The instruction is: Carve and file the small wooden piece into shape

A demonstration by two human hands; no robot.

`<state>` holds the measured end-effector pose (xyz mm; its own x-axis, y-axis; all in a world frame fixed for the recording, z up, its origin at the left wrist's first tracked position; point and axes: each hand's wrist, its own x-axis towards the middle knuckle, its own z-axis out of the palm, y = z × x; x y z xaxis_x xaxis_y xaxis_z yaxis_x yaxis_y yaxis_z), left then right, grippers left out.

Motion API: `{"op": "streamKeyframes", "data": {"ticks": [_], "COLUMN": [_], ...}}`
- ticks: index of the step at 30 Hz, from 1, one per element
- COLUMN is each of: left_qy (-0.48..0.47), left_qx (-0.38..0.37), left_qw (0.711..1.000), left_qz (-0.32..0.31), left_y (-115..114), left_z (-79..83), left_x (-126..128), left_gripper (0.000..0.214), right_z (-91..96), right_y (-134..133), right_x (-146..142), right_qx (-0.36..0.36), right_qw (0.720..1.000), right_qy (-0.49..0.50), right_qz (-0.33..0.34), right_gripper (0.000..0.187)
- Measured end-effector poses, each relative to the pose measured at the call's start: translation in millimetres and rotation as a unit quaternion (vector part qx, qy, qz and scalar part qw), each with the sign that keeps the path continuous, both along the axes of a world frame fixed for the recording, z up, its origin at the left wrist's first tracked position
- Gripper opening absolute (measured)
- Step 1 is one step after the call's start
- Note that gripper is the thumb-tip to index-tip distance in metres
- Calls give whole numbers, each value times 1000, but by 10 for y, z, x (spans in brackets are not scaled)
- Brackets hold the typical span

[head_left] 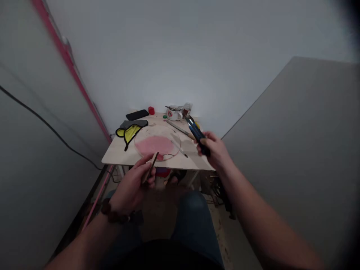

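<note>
My left hand (139, 178), with a dark beaded bracelet at the wrist, grips a thin, flat wooden piece (151, 167) with a dark edge. It is held tilted in front of the table's near edge. My right hand (215, 149) is wrapped round a blue-and-black hand tool (199, 137) with a shiny end pointing up and left; its exact kind is unclear. Below and between the hands lies a round board (154, 144) with a large pink area. A small red piece (160, 157) rests near its front rim, and a slim rod-like tool (182, 151) lies across its right side.
A wooden-handled file (180, 129) lies behind the board on the table (115, 152). A grey-and-yellow cloth (131, 131), black phone (137, 114), red block (151, 110), white mug (173, 114) and clear container (187, 108) sit farther back. Walls stand close behind and on both sides.
</note>
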<state>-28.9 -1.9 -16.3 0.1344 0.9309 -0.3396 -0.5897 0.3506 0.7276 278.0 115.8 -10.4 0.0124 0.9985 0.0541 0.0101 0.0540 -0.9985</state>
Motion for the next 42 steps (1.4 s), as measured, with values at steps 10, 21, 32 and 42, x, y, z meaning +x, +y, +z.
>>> {"op": "streamKeyframes", "data": {"ticks": [10,21,32,42], "left_qy": [-151,-180,-86,41], "left_qx": [19,8,47,100], "left_qw": [987,981,994,993], "left_qz": [-50,-68,-50,-55], "left_y": [-222,-425,-484,-472], "left_z": [349,582,617,483], "left_x": [30,43,126,129], "left_gripper": [50,44,46,37], "right_z": [85,154,197,139], "right_y": [-1595,-1763,-1839,-1851], "right_x": [-385,-524,-566,-545], "right_qx": [-100,-20,-5,13], "right_qw": [967,985,986,988], "right_qy": [223,153,148,120], "right_qz": [78,78,74,97], "right_gripper": [43,36,44,33]}}
